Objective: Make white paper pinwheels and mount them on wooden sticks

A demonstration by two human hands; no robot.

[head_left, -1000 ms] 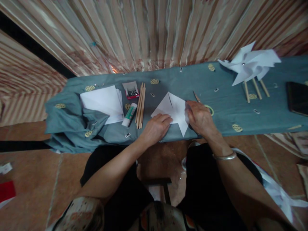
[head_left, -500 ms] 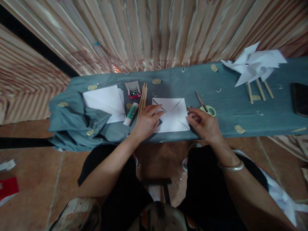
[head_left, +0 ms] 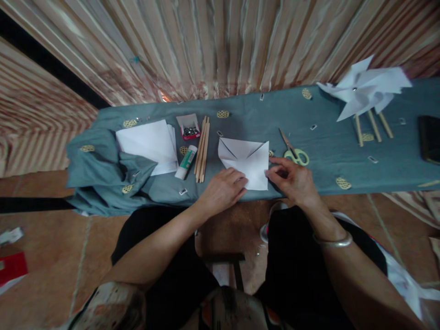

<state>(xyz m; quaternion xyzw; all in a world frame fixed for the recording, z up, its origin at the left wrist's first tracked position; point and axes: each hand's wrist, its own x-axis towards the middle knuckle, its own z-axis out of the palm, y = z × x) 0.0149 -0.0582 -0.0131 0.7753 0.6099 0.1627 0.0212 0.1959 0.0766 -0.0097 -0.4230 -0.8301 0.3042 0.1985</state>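
Observation:
A square white sheet of paper [head_left: 257, 161] with diagonal slits in from its corners lies on the cloth. My left hand [head_left: 225, 189] covers its lower left part, fingers closed together on the paper; the lower left corner is hidden under them. On that side the sheet bends up slightly. At the right edge, my right hand [head_left: 292, 178] has thumb and forefinger pinched against the paper. Scissors [head_left: 293, 151] with pale green handles lie just beyond the right hand. Several wooden sticks [head_left: 202, 149] lie to the left of the sheet.
A glue stick [head_left: 186, 162], a small open box of metal pins [head_left: 189, 128] and a stack of white paper [head_left: 147, 144] lie at left. White paper pinwheels [head_left: 366, 87] on sticks rest at far right, near a dark object [head_left: 429, 137]. Blue-green cloth [head_left: 323, 169] covers the narrow table.
My left hand has moved down and right from the sheet's left side to its lower part. The sheet has turned slightly, and its left side now bends. The right hand stays at the right edge.

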